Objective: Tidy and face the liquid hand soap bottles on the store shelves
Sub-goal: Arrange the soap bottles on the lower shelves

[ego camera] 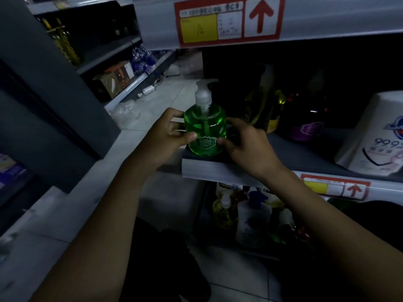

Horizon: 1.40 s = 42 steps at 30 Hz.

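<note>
A green liquid hand soap bottle [206,129] with a clear pump head stands upright at the left front corner of the middle shelf [220,170]. Its small label faces me. My left hand [166,132] grips its left side, thumb on the front. My right hand [246,141] holds its right side, fingertips beside the label. Behind it, in the dark, stand a yellowish bottle [265,107] and a dark bottle with a purple label [307,118]. A large white soap bottle [375,136] stands at the far right of the same shelf.
The upper shelf edge [327,20] with a red price tag hangs close above the pump. Several bottles [250,216] crowd the lower shelf. A facing shelf unit [65,62] stands at the left across a tiled aisle [152,110] with loose plastic and a fallen bottle.
</note>
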Each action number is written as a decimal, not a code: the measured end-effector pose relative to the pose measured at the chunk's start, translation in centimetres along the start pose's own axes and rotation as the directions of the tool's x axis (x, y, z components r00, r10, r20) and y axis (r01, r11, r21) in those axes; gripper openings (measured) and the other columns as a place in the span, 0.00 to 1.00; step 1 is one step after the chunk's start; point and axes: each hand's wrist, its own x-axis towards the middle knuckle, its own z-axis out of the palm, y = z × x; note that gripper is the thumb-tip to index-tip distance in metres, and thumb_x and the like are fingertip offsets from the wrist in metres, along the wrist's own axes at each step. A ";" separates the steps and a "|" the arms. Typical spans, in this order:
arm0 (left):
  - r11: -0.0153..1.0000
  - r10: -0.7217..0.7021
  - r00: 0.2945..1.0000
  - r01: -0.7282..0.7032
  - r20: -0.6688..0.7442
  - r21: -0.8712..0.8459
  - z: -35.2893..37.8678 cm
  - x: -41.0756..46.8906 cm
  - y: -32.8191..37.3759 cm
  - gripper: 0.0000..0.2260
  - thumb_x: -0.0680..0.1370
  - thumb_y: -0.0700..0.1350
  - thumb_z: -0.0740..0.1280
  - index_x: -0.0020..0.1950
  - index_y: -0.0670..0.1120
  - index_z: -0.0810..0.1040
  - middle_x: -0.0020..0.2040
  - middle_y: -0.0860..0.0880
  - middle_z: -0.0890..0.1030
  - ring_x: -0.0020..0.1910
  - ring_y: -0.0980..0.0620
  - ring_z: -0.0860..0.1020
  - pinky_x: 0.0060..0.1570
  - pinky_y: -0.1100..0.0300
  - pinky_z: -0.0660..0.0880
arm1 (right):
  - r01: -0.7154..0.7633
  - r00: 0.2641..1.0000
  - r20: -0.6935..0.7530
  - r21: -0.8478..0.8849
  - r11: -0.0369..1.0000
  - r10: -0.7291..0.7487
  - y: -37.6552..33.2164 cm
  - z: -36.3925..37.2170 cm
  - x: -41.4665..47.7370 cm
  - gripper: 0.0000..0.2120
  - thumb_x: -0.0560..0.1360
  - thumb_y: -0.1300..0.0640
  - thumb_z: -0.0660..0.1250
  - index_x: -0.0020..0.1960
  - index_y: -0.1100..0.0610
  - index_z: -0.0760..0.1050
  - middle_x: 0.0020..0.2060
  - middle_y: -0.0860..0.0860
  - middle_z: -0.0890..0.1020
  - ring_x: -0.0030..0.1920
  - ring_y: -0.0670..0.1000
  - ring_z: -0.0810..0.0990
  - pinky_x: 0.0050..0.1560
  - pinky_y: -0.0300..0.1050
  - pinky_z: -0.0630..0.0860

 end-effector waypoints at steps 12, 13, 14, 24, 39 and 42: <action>0.997 -0.024 1.000 0.025 -0.005 0.067 -0.2 -2.0 0.0 0.22 0.75 0.38 0.70 0.66 0.52 0.69 0.55 0.49 0.78 0.52 0.58 0.79 0.50 0.63 0.74 | 0.048 0.996 0.079 -0.019 0.999 -0.046 0.2 -1.4 -0.8 0.21 0.78 0.58 0.65 0.69 0.54 0.70 0.55 0.53 0.83 0.55 0.51 0.81 0.50 0.34 0.73; 0.990 -0.018 0.999 0.023 -0.038 0.137 -0.3 -2.2 0.1 0.21 0.74 0.40 0.71 0.64 0.53 0.71 0.54 0.50 0.79 0.50 0.58 0.79 0.49 0.61 0.75 | 0.041 0.999 0.035 -0.017 0.999 -0.040 0.3 -2.0 -1.1 0.18 0.77 0.60 0.65 0.67 0.55 0.72 0.53 0.53 0.84 0.53 0.51 0.82 0.48 0.34 0.73; 0.971 0.014 0.995 0.009 -0.097 0.237 -0.4 -2.5 0.3 0.18 0.74 0.41 0.71 0.60 0.54 0.73 0.51 0.50 0.79 0.47 0.59 0.79 0.47 0.60 0.76 | 0.044 0.999 -0.021 -0.012 0.999 -0.044 0.3 -2.6 -1.5 0.16 0.77 0.61 0.64 0.65 0.56 0.74 0.52 0.53 0.84 0.51 0.50 0.82 0.47 0.36 0.75; 0.895 0.436 0.895 -0.421 -0.092 0.151 8.3 -4.1 6.3 0.04 0.76 0.43 0.66 0.45 0.53 0.78 0.37 0.54 0.80 0.36 0.56 0.80 0.36 0.59 0.78 | 0.136 0.741 -0.642 -0.144 0.980 -0.197 0.7 -14.2 -8.3 0.07 0.73 0.68 0.63 0.48 0.61 0.78 0.42 0.52 0.81 0.41 0.48 0.79 0.43 0.37 0.73; 0.968 0.241 0.947 -0.250 0.212 0.016 24.7 1.0 7.4 0.16 0.76 0.48 0.69 0.63 0.49 0.75 0.55 0.50 0.81 0.54 0.54 0.78 0.55 0.48 0.77 | -0.352 0.882 -0.219 0.284 0.892 0.417 10.2 -19.8 -11.4 0.18 0.74 0.65 0.68 0.62 0.54 0.77 0.54 0.46 0.83 0.55 0.46 0.81 0.53 0.47 0.80; 0.975 0.217 0.952 -0.221 0.215 -0.004 24.5 0.9 7.5 0.17 0.75 0.48 0.70 0.63 0.48 0.75 0.56 0.49 0.81 0.55 0.52 0.78 0.55 0.46 0.77 | -0.317 0.894 -0.256 0.216 0.923 0.367 10.6 -19.8 -11.7 0.20 0.72 0.62 0.72 0.63 0.53 0.77 0.55 0.45 0.83 0.56 0.43 0.81 0.56 0.46 0.79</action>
